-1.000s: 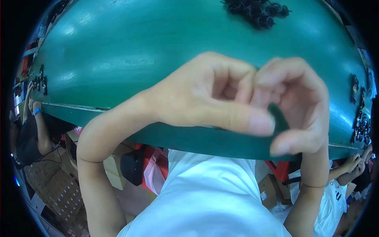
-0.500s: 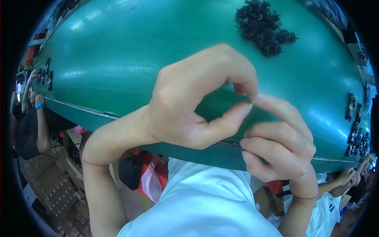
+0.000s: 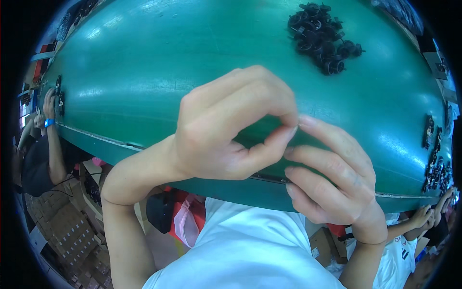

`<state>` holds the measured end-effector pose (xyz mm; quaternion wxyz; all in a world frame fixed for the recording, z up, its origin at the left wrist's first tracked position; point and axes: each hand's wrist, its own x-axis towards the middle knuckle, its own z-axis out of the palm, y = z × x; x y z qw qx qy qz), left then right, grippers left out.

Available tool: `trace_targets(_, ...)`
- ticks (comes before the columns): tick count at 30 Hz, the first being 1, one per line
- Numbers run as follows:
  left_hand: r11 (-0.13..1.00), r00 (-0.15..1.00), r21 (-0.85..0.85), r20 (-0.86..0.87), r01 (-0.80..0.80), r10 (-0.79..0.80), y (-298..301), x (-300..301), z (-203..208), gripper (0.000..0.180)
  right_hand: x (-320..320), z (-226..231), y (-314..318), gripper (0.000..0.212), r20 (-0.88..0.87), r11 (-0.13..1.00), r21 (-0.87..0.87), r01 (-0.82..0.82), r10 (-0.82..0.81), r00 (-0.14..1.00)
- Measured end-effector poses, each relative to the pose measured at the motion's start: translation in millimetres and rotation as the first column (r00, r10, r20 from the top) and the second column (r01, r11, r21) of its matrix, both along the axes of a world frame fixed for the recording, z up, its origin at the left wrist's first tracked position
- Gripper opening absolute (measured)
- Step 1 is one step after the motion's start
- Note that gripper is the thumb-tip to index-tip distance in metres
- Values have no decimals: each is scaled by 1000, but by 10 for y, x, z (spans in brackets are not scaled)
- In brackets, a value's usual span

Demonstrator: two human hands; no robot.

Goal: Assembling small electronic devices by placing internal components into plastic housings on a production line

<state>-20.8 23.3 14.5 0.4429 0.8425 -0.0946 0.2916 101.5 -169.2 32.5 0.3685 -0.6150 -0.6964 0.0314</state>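
Note:
Above the near edge of the green table my two hands meet at their fingertips. My left hand (image 3: 226, 125) is closed in a pinch, thumb and forefinger pressed together; whatever sits between them is too small or hidden to name. Beside those tips is the bent forefinger of my right hand (image 3: 337, 168). Its other fingers are curled and its thumb is hidden, so anything it grips cannot be made out. Beyond my hands, a pile of small black wheel-like parts with short pins (image 3: 322, 41) lies on the table at the far right.
The green table (image 3: 144, 62) stretches away in front of me. At its left end, a co-worker's hand (image 3: 49, 103) is by dark parts (image 3: 61, 102). More dark parts (image 3: 435, 168) lie at the right end, near another person's hands (image 3: 426, 216). A red and pink bag (image 3: 187, 221) hangs below the edge.
Both my hands have shifted slightly left, and my left hand's pinch has closed at the tips. At the left, the co-worker's hand has reached farther over the table.

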Motion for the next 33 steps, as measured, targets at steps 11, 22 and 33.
trace_targets(11,942,977,274,141,-192,158,-9,52,-100,30,-10,-77,5,18,-3,999,-44,20,-20,1000)
trace_targets(22,912,982,364,75,-187,171,-42,75,-148,27,13,-113,3,20,-43,994,-108,9,-13,999)
trace_targets(33,958,984,256,-84,-131,157,10,108,-52,25,84,-155,-37,17,-100,988,-5,157,-157,982)
